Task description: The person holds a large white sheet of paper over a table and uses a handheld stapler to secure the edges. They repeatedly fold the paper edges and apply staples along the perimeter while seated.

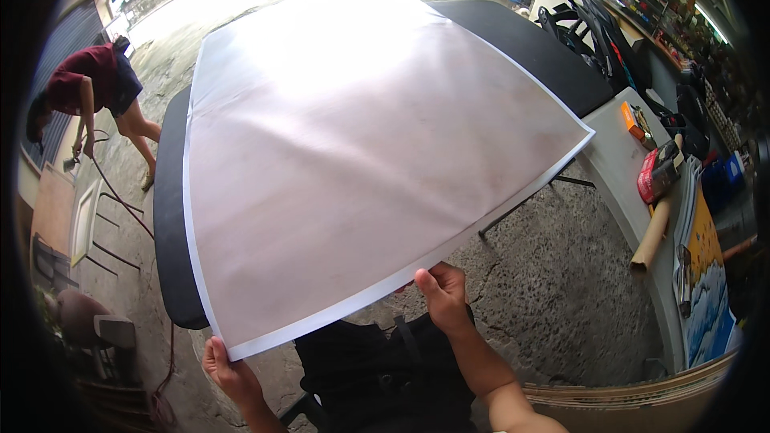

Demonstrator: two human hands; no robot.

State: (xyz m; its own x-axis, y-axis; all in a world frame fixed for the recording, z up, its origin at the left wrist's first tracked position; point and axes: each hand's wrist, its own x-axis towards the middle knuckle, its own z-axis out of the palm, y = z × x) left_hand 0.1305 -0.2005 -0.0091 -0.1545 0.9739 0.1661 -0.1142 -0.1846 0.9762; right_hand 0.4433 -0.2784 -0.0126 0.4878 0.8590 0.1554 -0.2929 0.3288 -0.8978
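A large pinkish-beige sheet with a white border spreads over a dark-topped table and hangs past its near edge toward me. Soft creases run across it, and glare washes out its far part. At the sheet's near left corner, my left hand pinches the white border. My right hand grips the near edge farther right, thumb on top and fingers hidden underneath. Both hands hold the sheet up off the near side of the table.
To the left, a person in a dark red shirt bends over, holding a tool on a hose. A pale side table at right bears an orange box, a red-and-black container, a cardboard tube and printed sheets.
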